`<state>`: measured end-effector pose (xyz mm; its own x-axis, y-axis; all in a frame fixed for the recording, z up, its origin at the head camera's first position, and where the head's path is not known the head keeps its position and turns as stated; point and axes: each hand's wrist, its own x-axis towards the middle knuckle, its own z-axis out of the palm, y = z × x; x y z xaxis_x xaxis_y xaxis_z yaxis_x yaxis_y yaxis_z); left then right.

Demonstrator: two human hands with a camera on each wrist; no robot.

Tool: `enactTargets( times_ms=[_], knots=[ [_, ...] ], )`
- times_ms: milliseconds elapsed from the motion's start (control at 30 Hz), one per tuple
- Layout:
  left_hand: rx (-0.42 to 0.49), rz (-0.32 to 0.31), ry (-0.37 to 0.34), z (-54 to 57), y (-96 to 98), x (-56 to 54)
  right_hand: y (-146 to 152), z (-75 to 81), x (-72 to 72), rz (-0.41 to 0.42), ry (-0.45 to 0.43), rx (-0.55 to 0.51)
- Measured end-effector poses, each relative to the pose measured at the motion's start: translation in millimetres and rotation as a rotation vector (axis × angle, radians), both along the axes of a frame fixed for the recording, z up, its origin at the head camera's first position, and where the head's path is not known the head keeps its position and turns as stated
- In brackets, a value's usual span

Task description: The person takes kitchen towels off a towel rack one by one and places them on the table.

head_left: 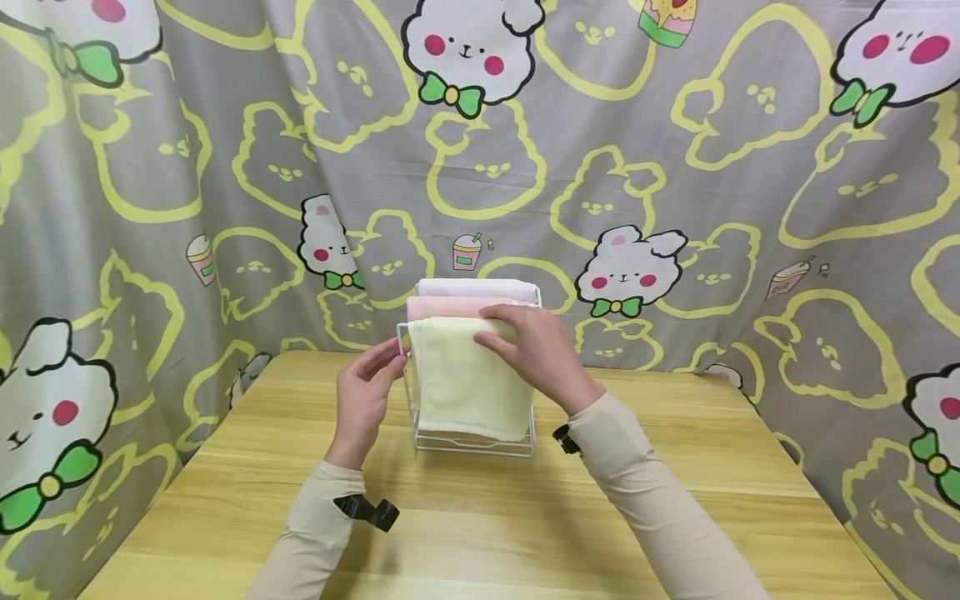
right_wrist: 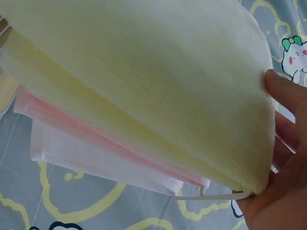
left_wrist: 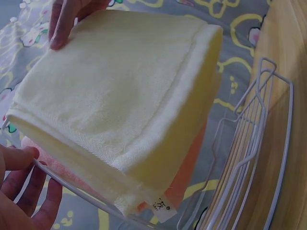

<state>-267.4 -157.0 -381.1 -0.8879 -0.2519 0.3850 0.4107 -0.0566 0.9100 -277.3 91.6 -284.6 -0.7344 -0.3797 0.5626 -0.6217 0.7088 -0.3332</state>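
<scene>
A white wire rack (head_left: 475, 451) stands on the table with folded towels hanging over it. The front towel is pale yellow (head_left: 472, 379). Behind it hang a pink towel (head_left: 450, 307) and a white towel (head_left: 472, 287). My right hand (head_left: 543, 346) grips the yellow towel's top right edge, thumb in front and fingers behind. With thumb and fingers my left hand (head_left: 367, 392) pinches the rack's upper left wire, seen closer in the left wrist view. A printed label (left_wrist: 162, 208) sticks out from the yellow towel's lower edge there.
The rack rests on a wooden tabletop (head_left: 465, 533). A grey curtain (head_left: 495, 175) printed with cartoon animals hangs behind and to both sides. Each wrist wears a small black camera, one of them a wrist camera (head_left: 367, 510) on the left sleeve.
</scene>
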Motion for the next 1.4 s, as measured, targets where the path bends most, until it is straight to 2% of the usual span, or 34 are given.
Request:
enactTargets(
  times_ms=[533,900,1400],
  knots=[
    [0.011,0.004,0.017,-1.7,3.0,-2.8,-1.3,-5.1,-1.3,0.006,0.1,-0.06],
    [-0.019,0.016,0.006,-2.3,0.9,-1.7,-3.8,-8.9,1.0,0.003,0.161,-0.094],
    [-0.006,0.017,0.029,-2.9,0.0,-5.5,-4.9,-0.1,2.7,0.004,0.26,-0.111]
  ],
)
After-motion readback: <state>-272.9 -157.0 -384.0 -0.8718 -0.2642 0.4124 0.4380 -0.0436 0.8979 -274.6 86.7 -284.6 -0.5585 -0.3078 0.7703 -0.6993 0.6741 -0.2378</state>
